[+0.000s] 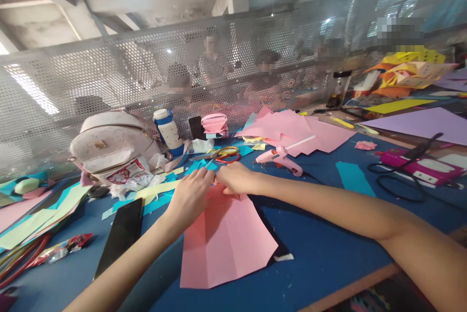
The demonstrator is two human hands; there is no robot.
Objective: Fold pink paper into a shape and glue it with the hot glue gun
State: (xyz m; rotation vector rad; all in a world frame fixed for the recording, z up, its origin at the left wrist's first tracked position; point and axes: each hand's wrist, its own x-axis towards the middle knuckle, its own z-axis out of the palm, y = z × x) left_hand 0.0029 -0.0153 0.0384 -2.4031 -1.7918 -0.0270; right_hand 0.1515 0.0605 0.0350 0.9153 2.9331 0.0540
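The large sheet of pink paper point(226, 249) is in front of the person, over the near part of the blue worktop point(164, 278). Its far end is between the two hands, and its wide end spreads toward the person.

The left hand point(193, 188) is closed, with the fingers curled at the far end of this sheet, and it seems to grip it. The right hand point(233, 178) is also bent closed there, just beside the left one, and seems to pinch the same end.

About the progress: long creases run along the sheet, so I judge that some folding is done. The far end looks partly gathered, but the near edge is open and spread, so the shaping seems unfinished. Whether anything is glued under the fingers, I cannot tell.

The pale pink glue gun point(280, 157) lies apart on the right, not held, near a pile of flat pink sheets point(302, 130).
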